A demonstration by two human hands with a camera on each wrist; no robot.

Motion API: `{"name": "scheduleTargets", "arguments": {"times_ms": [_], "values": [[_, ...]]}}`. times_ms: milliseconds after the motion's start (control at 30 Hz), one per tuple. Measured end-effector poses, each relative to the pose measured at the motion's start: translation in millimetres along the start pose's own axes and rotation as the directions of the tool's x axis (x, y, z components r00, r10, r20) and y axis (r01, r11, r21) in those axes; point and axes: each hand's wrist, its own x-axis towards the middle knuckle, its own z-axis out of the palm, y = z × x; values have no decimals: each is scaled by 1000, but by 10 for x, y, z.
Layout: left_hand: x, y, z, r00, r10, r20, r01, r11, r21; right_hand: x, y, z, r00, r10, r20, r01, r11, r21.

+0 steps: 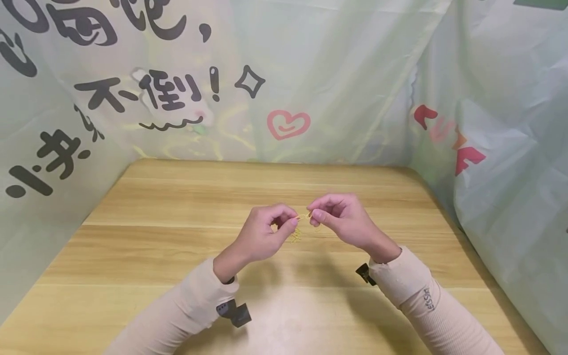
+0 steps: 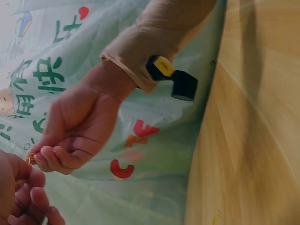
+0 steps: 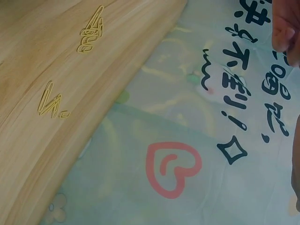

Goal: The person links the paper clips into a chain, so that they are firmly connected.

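In the head view my left hand (image 1: 268, 231) and right hand (image 1: 343, 219) are raised over the table, fingertips close together. Each pinches a small gold wire paper clip between thumb and forefinger. The wire (image 1: 303, 217) shows in the narrow gap between them; whether the clips are linked is too small to tell. From the left wrist view, the right hand (image 2: 82, 124) and the left hand (image 2: 21, 192) meet around this wire (image 2: 29, 160). Loose gold paper clips (image 3: 91, 30) lie on the tabletop beneath, with a second group (image 3: 49, 101) beside them.
A wood-grain table (image 1: 177, 197) spreads under both hands. Pale green printed sheets (image 1: 346, 88) hang behind it and at both sides. Black camera mounts sit on the left cuff (image 1: 233, 312) and right cuff (image 1: 366, 274).
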Motion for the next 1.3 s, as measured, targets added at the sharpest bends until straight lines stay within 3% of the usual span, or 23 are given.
{"name": "scheduleTargets", "arguments": {"times_ms": [133,300,867,1167,1300], "values": [[4,-48,30,992,126,-26,-122,987,105,7,11,15,999,-48,22,48,999,9],[1,-82,48,978,203,-43,-194,969,156,12,-1,22,998,-57,35,57,998,-8],[-1,-70,41,964,263,-28,-253,947,196,14,-51,28,995,-68,66,71,997,-39],[-10,-77,39,943,333,-6,-321,912,256,17,-30,66,993,-68,100,75,995,-66],[-17,-86,42,937,350,-9,-336,906,258,11,-59,82,991,-8,131,14,999,-41]]}}
